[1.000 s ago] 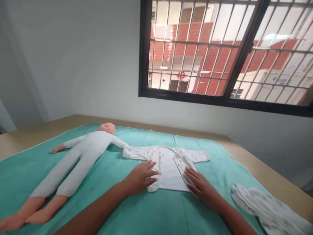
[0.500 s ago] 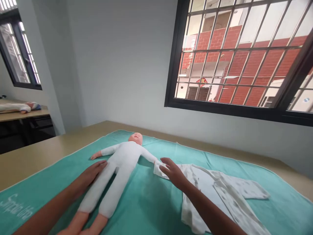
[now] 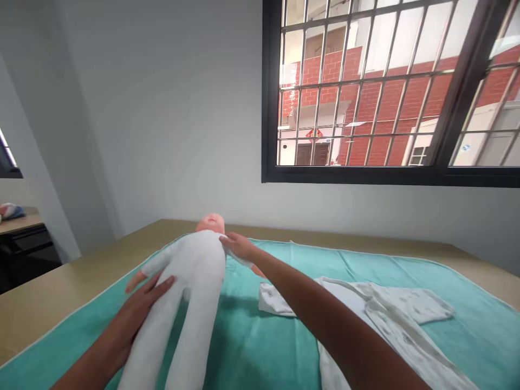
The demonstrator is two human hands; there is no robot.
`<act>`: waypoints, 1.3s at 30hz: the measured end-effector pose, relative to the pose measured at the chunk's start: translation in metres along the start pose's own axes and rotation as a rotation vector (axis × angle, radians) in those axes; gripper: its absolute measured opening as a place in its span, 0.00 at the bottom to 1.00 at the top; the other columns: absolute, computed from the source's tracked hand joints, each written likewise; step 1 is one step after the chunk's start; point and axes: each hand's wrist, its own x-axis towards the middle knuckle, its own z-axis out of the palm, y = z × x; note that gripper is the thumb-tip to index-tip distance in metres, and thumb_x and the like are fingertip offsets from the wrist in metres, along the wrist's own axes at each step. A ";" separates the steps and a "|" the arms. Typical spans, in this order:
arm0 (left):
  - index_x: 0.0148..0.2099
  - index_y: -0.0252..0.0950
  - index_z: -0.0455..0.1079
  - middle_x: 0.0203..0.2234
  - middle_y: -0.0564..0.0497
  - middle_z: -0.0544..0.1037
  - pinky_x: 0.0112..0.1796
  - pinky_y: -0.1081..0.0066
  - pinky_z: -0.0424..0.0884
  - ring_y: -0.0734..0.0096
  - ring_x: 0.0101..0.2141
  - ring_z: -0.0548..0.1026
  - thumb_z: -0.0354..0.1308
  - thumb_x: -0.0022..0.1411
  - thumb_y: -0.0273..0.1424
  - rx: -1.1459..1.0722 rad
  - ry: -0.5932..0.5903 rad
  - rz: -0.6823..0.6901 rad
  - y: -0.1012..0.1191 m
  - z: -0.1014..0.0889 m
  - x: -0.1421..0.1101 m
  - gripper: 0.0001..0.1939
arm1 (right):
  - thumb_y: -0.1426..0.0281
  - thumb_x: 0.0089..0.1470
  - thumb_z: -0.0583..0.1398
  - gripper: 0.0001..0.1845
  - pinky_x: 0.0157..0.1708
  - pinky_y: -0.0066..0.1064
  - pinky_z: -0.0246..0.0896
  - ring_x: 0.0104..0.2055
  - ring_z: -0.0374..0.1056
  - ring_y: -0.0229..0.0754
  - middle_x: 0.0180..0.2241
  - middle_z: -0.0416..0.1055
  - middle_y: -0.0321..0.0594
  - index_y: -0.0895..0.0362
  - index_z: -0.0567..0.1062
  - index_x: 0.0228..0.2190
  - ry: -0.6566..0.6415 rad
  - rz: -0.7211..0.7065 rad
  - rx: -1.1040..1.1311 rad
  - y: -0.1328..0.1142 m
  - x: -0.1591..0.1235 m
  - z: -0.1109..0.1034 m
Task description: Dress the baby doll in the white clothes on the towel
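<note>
A baby doll (image 3: 201, 260) in a white long-sleeved bodysuit lies face up, its pink head toward the wall. My left hand (image 3: 140, 309) is closed round the side of the doll's hip and upper thigh, thumb on top. At the shoulder on the right side, my right hand (image 3: 239, 246) grips the doll, with some fingers hidden behind it. A white patterned baby shirt (image 3: 410, 309) is spread open on the right, partly covered by my right forearm. Under doll and shirt lies a teal towel (image 3: 252, 341).
The towel covers much of a wooden table (image 3: 81, 276) set against a grey wall. Above it is a barred window (image 3: 365, 108) with a dark frame. Another table (image 3: 24, 222) stands at the far left.
My right hand has moved from beside the shirt's sleeve to the doll's shoulder. My left hand has closed on the doll's hip. The doll has shifted and the view has turned right.
</note>
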 end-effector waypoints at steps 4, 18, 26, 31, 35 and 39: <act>0.63 0.47 0.61 0.43 0.50 0.80 0.24 0.69 0.75 0.63 0.29 0.78 0.66 0.51 0.46 0.022 -0.102 0.055 0.043 0.021 -0.037 0.38 | 0.44 0.56 0.52 0.30 0.56 0.39 0.55 0.55 0.63 0.48 0.55 0.69 0.34 0.47 0.70 0.52 0.075 -0.122 0.024 -0.050 -0.020 -0.069; 0.65 0.49 0.53 0.58 0.46 0.68 0.44 0.61 0.76 0.52 0.52 0.73 0.66 0.52 0.33 -0.285 -0.534 -0.111 -0.076 0.262 -0.175 0.41 | 0.50 0.62 0.46 0.28 0.46 0.36 0.60 0.43 0.68 0.46 0.43 0.76 0.39 0.55 0.77 0.41 0.296 0.131 -0.200 0.064 -0.295 -0.236; 0.67 0.45 0.52 0.62 0.45 0.64 0.47 0.65 0.74 0.53 0.56 0.69 0.66 0.52 0.35 -0.146 -0.606 -0.122 -0.114 0.322 -0.175 0.43 | 0.51 0.62 0.42 0.29 0.37 0.32 0.58 0.38 0.68 0.45 0.38 0.77 0.39 0.52 0.76 0.37 0.391 0.269 -0.314 0.142 -0.343 -0.253; 0.66 0.44 0.54 0.62 0.45 0.64 0.51 0.64 0.71 0.55 0.57 0.68 0.65 0.54 0.37 -0.121 -0.624 -0.089 -0.137 0.327 -0.165 0.40 | 0.51 0.63 0.42 0.28 0.34 0.31 0.53 0.34 0.67 0.44 0.33 0.76 0.40 0.52 0.75 0.31 0.387 0.289 -0.401 0.168 -0.337 -0.242; 0.62 0.42 0.60 0.57 0.44 0.70 0.47 0.66 0.72 0.57 0.51 0.73 0.64 0.55 0.42 -0.076 -0.599 -0.083 -0.144 0.322 -0.152 0.35 | 0.52 0.63 0.42 0.28 0.32 0.31 0.50 0.31 0.65 0.42 0.30 0.74 0.40 0.53 0.72 0.26 0.412 0.276 -0.481 0.176 -0.336 -0.236; 0.49 0.37 0.71 0.32 0.46 0.79 0.29 0.63 0.71 0.62 0.24 0.75 0.58 0.56 0.41 0.315 -0.524 0.026 -0.138 0.312 -0.119 0.21 | 0.55 0.64 0.42 0.27 0.32 0.32 0.51 0.32 0.65 0.43 0.29 0.73 0.41 0.54 0.72 0.25 0.459 0.280 -0.542 0.174 -0.337 -0.236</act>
